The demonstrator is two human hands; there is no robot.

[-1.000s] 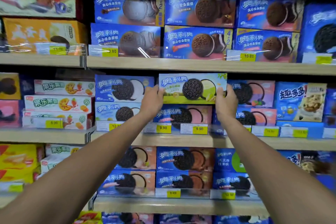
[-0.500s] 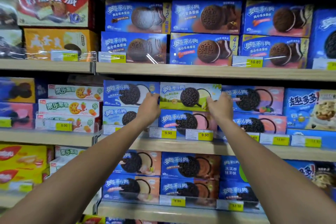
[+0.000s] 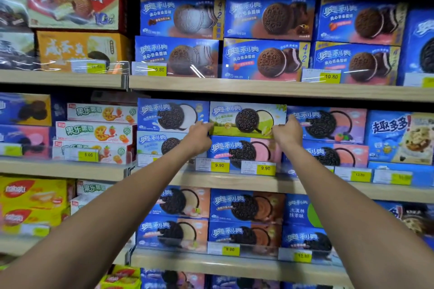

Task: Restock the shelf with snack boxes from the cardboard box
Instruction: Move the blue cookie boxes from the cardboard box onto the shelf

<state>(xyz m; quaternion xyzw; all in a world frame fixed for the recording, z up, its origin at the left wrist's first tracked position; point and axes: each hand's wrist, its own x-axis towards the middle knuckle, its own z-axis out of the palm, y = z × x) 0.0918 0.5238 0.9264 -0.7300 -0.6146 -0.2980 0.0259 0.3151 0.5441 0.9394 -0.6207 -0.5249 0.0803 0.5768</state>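
Head view: the flat green-fronted cardboard cookie box [image 3: 247,119] lies directly on top of the pink-and-blue cookie box [image 3: 244,151], printed face outward for shoppers. The left hand [image 3: 198,137] pinches its lower-left corner, just above that pink box; the right hand [image 3: 287,132] curls round the lower-right corner, thumb raised along the edge. Gripping both ends probably keeps it square while it seats flush.
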